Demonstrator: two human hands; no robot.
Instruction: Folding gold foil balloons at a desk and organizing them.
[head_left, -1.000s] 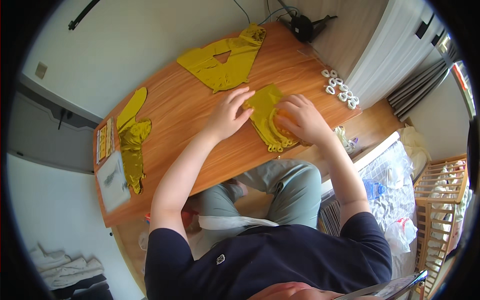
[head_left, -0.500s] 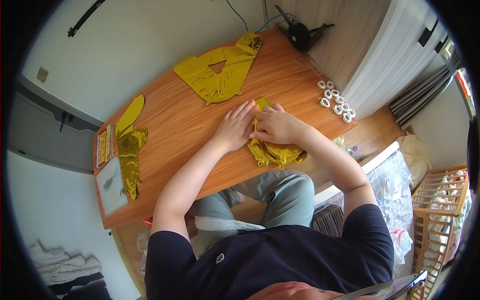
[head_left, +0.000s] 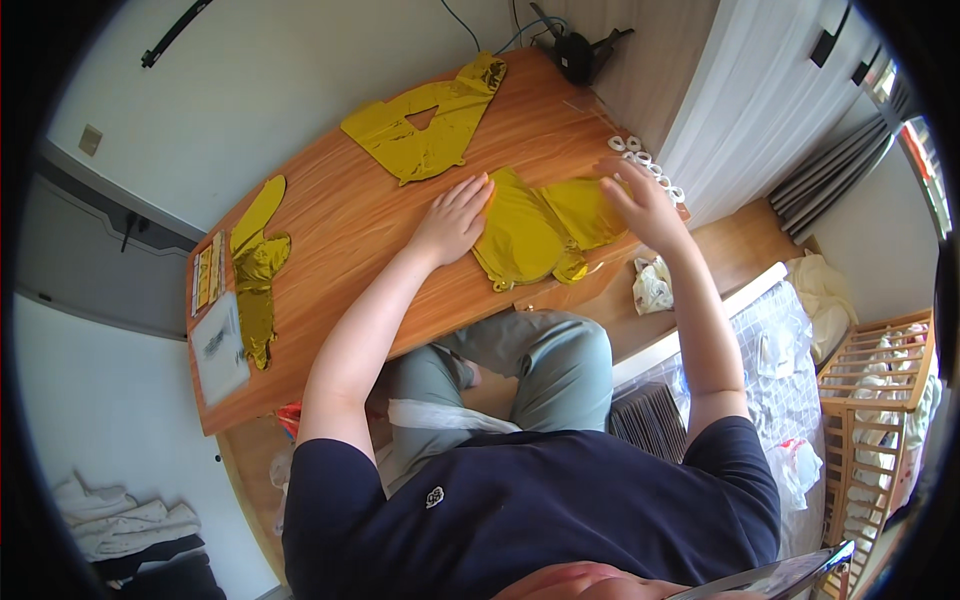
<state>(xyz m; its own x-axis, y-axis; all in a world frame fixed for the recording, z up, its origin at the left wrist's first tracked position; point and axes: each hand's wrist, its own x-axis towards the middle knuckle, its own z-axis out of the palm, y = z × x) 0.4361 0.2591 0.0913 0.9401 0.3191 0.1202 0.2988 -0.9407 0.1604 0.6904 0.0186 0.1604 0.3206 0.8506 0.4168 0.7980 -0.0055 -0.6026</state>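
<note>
A flat gold foil balloon [head_left: 535,232] lies spread on the wooden table [head_left: 350,250] in front of me. My left hand [head_left: 453,218] rests flat on the table with its fingertips on the balloon's left edge. My right hand [head_left: 640,203] grips the balloon's right edge with bent fingers, near the table's right rim. Part of the foil hangs over the near edge of the table.
Another gold foil balloon [head_left: 425,128] lies at the far side of the table, and a third [head_left: 256,262] at the left end beside flat packets [head_left: 215,325]. Small white rings [head_left: 648,168] sit at the right edge. A black device [head_left: 577,52] stands at the far corner.
The gold balloon has been unfolded and spread wider. My right hand moved right to its right edge, and my left hand stayed at its left edge.
</note>
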